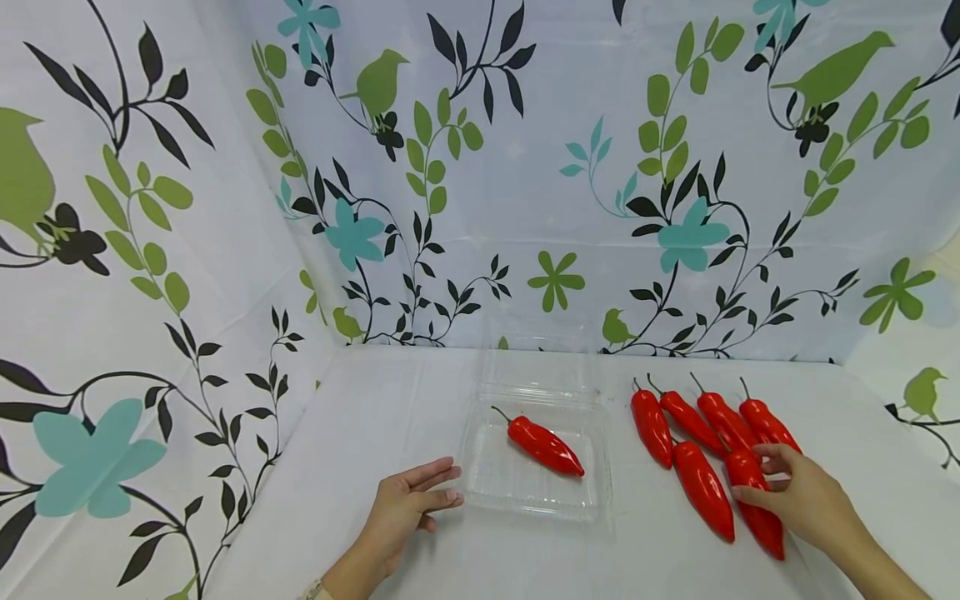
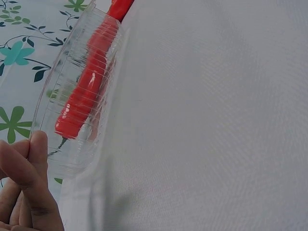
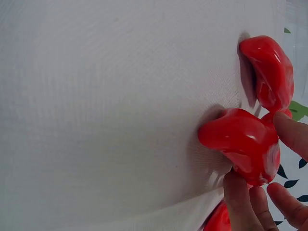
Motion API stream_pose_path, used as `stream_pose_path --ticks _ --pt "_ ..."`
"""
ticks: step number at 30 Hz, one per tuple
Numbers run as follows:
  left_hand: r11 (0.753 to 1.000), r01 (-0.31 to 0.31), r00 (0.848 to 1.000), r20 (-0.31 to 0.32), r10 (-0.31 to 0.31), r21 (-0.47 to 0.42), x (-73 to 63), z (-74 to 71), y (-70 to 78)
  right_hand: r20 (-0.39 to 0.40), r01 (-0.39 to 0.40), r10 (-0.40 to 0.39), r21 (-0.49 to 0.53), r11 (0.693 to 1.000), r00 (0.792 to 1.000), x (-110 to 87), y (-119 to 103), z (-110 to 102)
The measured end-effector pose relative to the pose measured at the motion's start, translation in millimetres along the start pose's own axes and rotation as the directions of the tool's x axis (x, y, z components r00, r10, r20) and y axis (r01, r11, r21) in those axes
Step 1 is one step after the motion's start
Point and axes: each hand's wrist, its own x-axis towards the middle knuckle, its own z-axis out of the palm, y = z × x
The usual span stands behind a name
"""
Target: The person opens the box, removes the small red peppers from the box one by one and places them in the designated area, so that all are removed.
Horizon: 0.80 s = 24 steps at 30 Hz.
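One glossy red chili pepper (image 1: 545, 447) with a green stem lies tilted in a clear plastic clamshell box (image 1: 536, 505). My left hand (image 1: 408, 508) is at the box's left edge, fingers extended; in the left wrist view its fingertips meet the rim, and the pepper (image 2: 82, 103) shows through the wall. On the right, my right hand (image 1: 806, 496) holds a red chili pepper (image 1: 763, 527) near its stem end, thumb on one side and fingers on the other. The right wrist view shows this pepper (image 3: 243, 139) from its tip, close to the table.
Several more red chili peppers lie grouped around the right hand, among them one beside it (image 1: 703, 492) and one farther back (image 1: 651, 427). The box's clear lid (image 1: 538, 367) stands open at the back. Patterned cloth (image 1: 480, 183) hangs behind the white table (image 1: 390, 400).
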Motion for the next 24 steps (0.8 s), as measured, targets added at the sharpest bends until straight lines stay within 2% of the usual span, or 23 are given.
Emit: stream_pose_path --ticks 6,12,18,24 --pt "1.0 -0.002 1.0 0.002 0.002 0.003 -0.2 -1.1 -0.3 0.009 -0.01 0.01 -0.029 1.0 1.0 -2.8 -3.9 -4.1" --pt "1.0 -0.006 1.0 0.003 0.006 0.012 0.0 -1.2 -0.2 -0.044 -0.003 0.001 -0.057 0.998 0.999 -5.3 -9.4 -12.0" --pt "1.0 -0.001 1.0 0.001 0.001 0.014 -0.3 -0.6 0.4 -0.129 0.072 -0.082 -0.08 0.994 0.988 -6.9 -23.7 -15.4" --pt "1.0 0.006 1.0 -0.001 -0.006 0.012 -0.7 -0.3 0.4 -0.184 0.162 -0.17 -0.059 0.985 0.968 -10.7 -49.4 -7.0"
